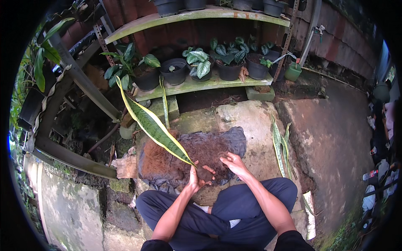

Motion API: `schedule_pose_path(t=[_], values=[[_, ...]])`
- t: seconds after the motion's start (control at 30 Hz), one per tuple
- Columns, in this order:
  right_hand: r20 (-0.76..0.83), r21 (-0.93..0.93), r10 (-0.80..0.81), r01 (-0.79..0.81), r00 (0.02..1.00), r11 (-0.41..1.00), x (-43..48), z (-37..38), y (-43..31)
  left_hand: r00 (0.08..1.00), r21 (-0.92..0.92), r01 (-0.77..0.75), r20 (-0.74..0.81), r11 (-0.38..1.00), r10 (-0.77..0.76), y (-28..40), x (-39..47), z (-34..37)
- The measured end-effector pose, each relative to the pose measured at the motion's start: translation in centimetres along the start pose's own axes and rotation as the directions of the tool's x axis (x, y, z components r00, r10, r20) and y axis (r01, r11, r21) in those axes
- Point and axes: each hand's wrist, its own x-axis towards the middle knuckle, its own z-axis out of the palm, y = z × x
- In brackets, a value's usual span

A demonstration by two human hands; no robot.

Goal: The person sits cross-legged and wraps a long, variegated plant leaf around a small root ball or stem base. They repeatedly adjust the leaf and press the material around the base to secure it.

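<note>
My left hand [198, 179] holds a dark clump of soil or fibre [204, 174] at the base of a snake plant leaf [154, 125] with yellow edges, which slants up to the left. To the right of it, my right hand [231, 162] hovers over or touches loose brown fibre, its fingers partly bent; whether a pinch of fibre is between them is unclear. Brown coir-like fibre [160, 157] and darker soil lie spread on a grey plastic sheet [237, 138] before me. More snake plant leaves [277, 146] lie on the slab to the right.
Potted plants in black pots [228, 70] line a low mossy shelf [216, 84]; another shelf [194, 17] with pots is above. A metal frame [75, 160] stands left. Another snake plant leaf [165, 103] leans near the shelf. A whitish piece of wood or bark [309, 216] lies right.
</note>
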Motion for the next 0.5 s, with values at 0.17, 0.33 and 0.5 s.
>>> schedule_pose_path(t=[0.17, 0.33, 0.5], values=[[0.018, 0.189, 0.001, -0.005, 1.0, 0.982, 0.9, 0.0, 0.8, 0.997, 0.042, -0.081, 0.003, 0.996, 0.081, -0.1, 0.4, 0.4], [0.036, 0.235, 0.011, -0.019, 0.999, 0.972, 1.3, 0.7, 1.6, 0.997, 0.083, -0.059, -0.052, 0.995, 0.063, 0.0, 0.3, 0.8], [0.026, 0.153, -0.006, 0.002, 1.0, 0.988, 1.8, 0.8, 2.7, 0.998, 0.105, -0.058, -0.001, 0.993, 0.058, -0.1, 0.3, 0.8]])
